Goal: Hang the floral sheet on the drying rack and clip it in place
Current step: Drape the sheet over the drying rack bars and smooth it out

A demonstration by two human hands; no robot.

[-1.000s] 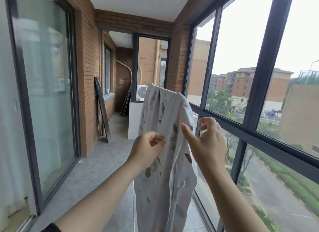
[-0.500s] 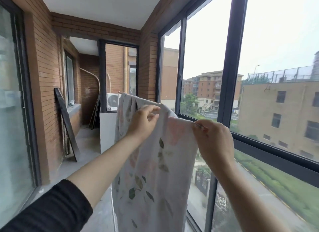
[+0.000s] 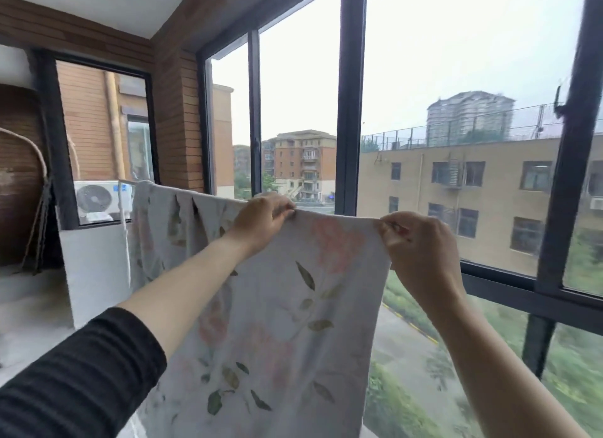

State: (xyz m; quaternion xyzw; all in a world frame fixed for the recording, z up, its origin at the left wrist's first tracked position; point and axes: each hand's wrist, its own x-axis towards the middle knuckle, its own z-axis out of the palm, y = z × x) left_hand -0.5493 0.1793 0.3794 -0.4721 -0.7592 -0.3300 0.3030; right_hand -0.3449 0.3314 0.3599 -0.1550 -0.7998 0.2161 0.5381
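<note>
1. Cloth is the whole matter here: the pale grey floral sheet of thin woven fabric, printed with pink blossoms and green leaves [image 3: 293,307], hangs along the window side of the balcony. Its top edge makes a taut line, and the rest falls in a loose panel past the bottom of the view.
2. Grip, left: the left hand [image 3: 261,217] pinches the top edge between thumb and curled fingers, partway along the sheet.
3. Grip, right: the right hand [image 3: 421,251] clamps the near top corner the same way, fingers closed on the cloth. The stretch between the two hands lies flat and smooth.
4. Support: the slim white metal drying rack [image 3: 124,222] shows only as a thin post and rail at the sheet's far end, just in front of the white air-conditioner unit [image 3: 98,199]. Whether a rail runs under the edge between the hands cannot be told, since the cloth covers that line.
5. Handling, as I judge it: light and limp, with no stiffness of its own, so it will sag or slide wherever nothing holds it. The gathered pleats at the far end suggest it bunches easily.
6. Where to hold: the top edge and corners, pulled gently apart, should give the flat fold a clip needs. No clip is in view.
</note>
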